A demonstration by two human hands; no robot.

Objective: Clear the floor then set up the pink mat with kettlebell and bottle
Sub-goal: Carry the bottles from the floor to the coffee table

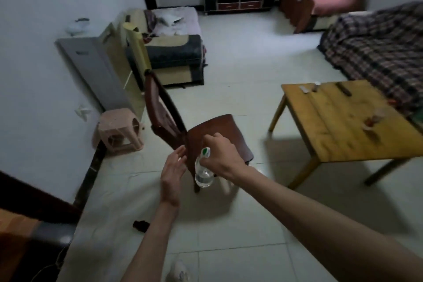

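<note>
My right hand (219,155) grips a clear plastic bottle (203,175) near its neck; the bottle hangs in front of a dark brown wooden chair (206,130) and has a white and green label near the top. My left hand (172,174) is held just left of the bottle with straight fingers, its fingertips close to the chair's seat edge, holding nothing. The chair stands on the pale tiled floor (229,224). No pink mat and no kettlebell show in this view.
A pink plastic stool (120,131) stands by the left wall. A yellow wooden table (338,121) with small items is at the right. A small dark object (140,225) lies on the floor near me. A sofa (169,52) and a checked bed (377,48) stand farther back.
</note>
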